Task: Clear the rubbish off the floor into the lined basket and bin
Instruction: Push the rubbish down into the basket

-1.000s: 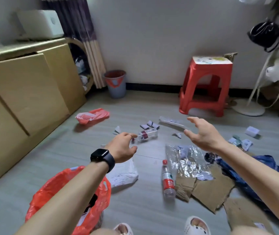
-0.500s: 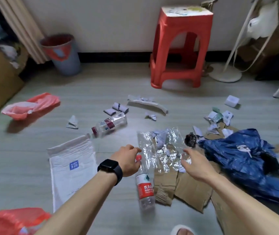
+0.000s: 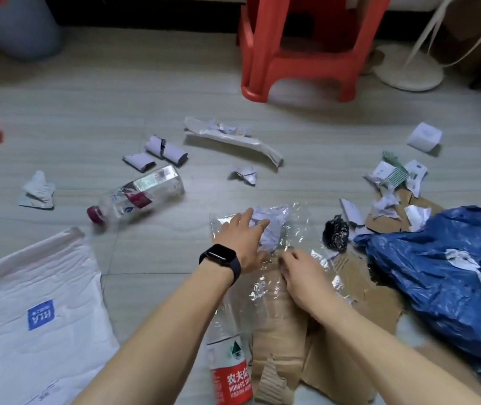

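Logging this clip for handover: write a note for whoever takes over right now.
Left hand: fingers straight, on the crumpled paper atop the clear wrap.
Right hand: on the wrap, fingers curled; grip unclear.
On the floor: maroon-capped bottle, red-labelled bottle, white mailer, cardboard, blue bag, paper scraps.
Grey bin at back left.
Nothing lifted yet; all this is left to clear.

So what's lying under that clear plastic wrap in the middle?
Through the clear plastic wrap show torn brown cardboard and the upper end of the red-labelled water bottle. The left hand and right hand cover part, so anything beneath them is hidden.
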The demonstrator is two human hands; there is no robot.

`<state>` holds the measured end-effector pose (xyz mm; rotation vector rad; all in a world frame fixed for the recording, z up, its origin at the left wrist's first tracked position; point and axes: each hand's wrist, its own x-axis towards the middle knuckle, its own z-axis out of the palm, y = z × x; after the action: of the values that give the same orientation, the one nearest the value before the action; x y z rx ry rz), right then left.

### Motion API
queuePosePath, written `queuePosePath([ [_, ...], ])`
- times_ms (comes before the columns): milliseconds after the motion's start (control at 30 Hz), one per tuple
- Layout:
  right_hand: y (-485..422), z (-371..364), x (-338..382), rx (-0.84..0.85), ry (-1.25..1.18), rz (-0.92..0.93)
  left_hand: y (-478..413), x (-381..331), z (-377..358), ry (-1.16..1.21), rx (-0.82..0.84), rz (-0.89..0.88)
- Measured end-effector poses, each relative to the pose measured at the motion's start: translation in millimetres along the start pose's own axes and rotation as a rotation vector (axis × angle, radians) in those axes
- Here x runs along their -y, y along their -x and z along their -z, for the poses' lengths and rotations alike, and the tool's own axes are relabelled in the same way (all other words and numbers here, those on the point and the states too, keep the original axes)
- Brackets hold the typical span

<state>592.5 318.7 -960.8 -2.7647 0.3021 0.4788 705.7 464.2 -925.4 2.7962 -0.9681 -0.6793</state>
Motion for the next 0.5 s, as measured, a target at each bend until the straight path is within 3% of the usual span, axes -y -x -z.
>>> queuePosePath([
  [200, 4.1, -0.6, -13.1, -0.019, -0.099, 0.024, -24.8, 4.3, -23.5, -0.068, 0.083, -0.014],
  [367, 43.4, 28.8, -26.5, -0.186, -0.430, -0.103, -0.5, 4.0, -18.1, -0.060, -0.005, -0.095],
  [500, 82.7, 50.7, -64.3, -0.321, -0.624, -0.334, 27.3, 7.0, -3.2, 0.081, -0.204, -0.069],
])
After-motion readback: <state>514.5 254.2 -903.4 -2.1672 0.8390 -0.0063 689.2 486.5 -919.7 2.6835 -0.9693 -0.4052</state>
